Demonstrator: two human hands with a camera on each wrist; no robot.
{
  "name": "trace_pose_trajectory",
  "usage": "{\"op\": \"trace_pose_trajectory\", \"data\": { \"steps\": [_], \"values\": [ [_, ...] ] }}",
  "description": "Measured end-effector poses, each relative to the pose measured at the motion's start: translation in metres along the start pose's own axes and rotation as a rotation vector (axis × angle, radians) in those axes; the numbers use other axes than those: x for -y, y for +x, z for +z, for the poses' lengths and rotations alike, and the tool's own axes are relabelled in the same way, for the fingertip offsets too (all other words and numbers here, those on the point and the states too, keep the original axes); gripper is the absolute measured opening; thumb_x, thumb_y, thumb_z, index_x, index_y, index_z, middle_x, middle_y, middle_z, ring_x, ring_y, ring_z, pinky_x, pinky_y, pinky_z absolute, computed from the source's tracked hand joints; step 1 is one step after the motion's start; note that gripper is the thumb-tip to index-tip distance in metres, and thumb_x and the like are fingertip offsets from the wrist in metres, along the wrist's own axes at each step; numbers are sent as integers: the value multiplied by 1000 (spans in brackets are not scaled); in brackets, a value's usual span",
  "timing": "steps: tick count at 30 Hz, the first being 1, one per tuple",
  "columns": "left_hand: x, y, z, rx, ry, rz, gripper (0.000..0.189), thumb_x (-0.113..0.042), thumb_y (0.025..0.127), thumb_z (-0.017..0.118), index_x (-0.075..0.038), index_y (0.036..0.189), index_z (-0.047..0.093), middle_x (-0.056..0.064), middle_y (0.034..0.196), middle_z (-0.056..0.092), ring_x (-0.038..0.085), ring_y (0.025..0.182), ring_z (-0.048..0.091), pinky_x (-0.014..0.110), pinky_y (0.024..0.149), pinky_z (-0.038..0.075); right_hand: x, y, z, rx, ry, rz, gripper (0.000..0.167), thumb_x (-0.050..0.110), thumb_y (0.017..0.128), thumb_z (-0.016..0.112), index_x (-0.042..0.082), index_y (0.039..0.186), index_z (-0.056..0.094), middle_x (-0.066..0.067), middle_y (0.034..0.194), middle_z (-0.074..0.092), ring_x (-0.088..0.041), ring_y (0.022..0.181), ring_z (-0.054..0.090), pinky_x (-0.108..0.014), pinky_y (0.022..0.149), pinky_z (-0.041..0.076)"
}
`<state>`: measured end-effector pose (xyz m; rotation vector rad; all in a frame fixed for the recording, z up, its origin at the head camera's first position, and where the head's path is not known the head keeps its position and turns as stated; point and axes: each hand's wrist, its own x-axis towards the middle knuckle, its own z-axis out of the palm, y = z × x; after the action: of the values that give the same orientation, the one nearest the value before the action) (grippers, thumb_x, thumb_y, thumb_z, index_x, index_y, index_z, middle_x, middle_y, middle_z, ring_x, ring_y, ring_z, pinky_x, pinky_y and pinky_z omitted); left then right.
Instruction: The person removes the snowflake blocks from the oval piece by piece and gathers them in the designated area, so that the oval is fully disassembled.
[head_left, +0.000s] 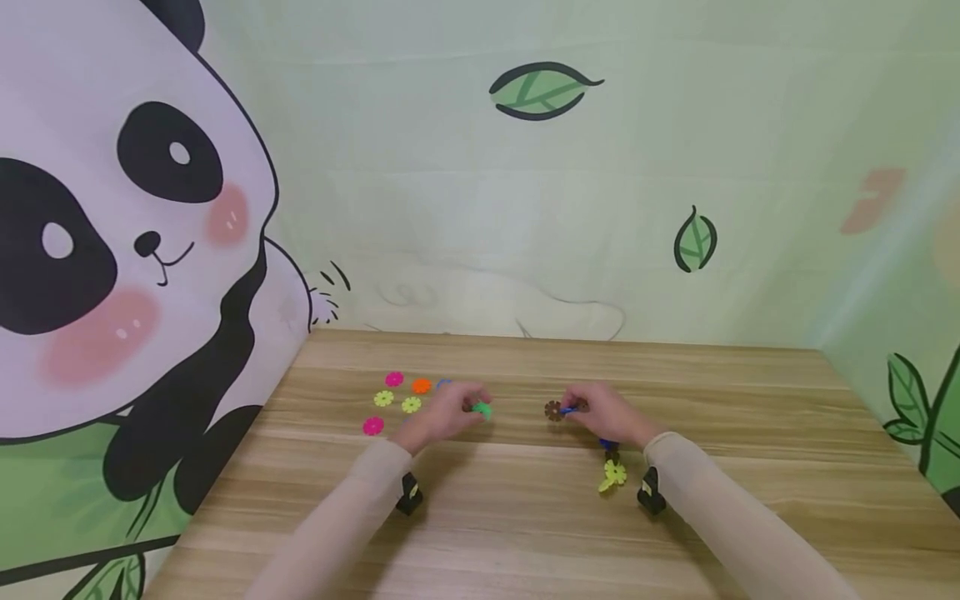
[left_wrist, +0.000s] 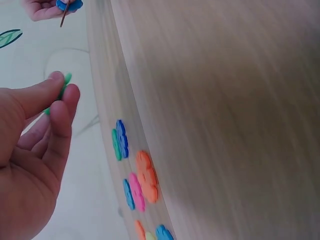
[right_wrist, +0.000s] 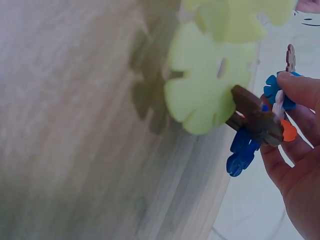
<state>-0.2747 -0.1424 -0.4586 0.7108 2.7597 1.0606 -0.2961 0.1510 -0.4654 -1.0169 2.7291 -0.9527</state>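
Note:
My left hand (head_left: pixel 450 410) pinches a green flower-shaped plastic disc (head_left: pixel 482 410) between thumb and fingertips, above the table. Opposite it, my right hand (head_left: pixel 600 410) holds a chain of interlocked flower discs. A brown disc (head_left: pixel 552 411) sticks out of the chain toward the left hand, beside a blue disc (right_wrist: pixel 272 90) under the thumb. White, orange (right_wrist: pixel 288 131), brown (right_wrist: pixel 257 117) and dark blue (right_wrist: pixel 242 152) discs follow. Yellow-green discs (right_wrist: pixel 200 85) hang at the chain's near end, below the right wrist. The fingers hide part of the chain. A gap separates the green disc from the brown one.
Loose flower discs lie on the wooden table (head_left: pixel 525 542) left of the left hand, among them pink (head_left: pixel 372 426), yellow (head_left: pixel 383 398) and orange (head_left: pixel 422 386) ones. Some are partly hidden by that hand. A wall (head_left: pixel 420 200) with a painted panda stands behind the table.

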Motion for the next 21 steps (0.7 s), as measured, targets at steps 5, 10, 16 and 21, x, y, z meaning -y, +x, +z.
{"op": "trace_pose_trajectory", "data": {
  "steps": [5,10,16,21],
  "values": [
    [7,-5,-2,58,42,50,33,2,78,74,4,110,64,10,94,66,20,85,62,29,76,53,2,0,0,7,12,8,9,4,86,68,12,90,65,1,89,65,-12,84,60,-32,76,50],
    [12,-11,-2,124,81,26,30,3,76,74,-2,105,65,4,89,64,18,83,61,29,75,52,2,0,1,3,10,9,8,6,86,68,13,89,65,1,89,66,-12,84,60,-33,75,50],
    [13,-15,-1,152,141,51,24,0,76,75,-7,97,66,2,85,64,15,80,60,28,73,51,2,0,2,-2,6,-2,10,4,85,68,13,89,65,4,89,65,-12,84,60,-33,75,50],
    [12,-16,0,164,164,46,22,-2,75,77,-8,94,66,2,86,65,15,79,61,28,73,51,2,1,3,-4,7,1,10,4,86,68,13,90,65,3,90,66,-12,85,61,-33,75,51]
  ]
}}
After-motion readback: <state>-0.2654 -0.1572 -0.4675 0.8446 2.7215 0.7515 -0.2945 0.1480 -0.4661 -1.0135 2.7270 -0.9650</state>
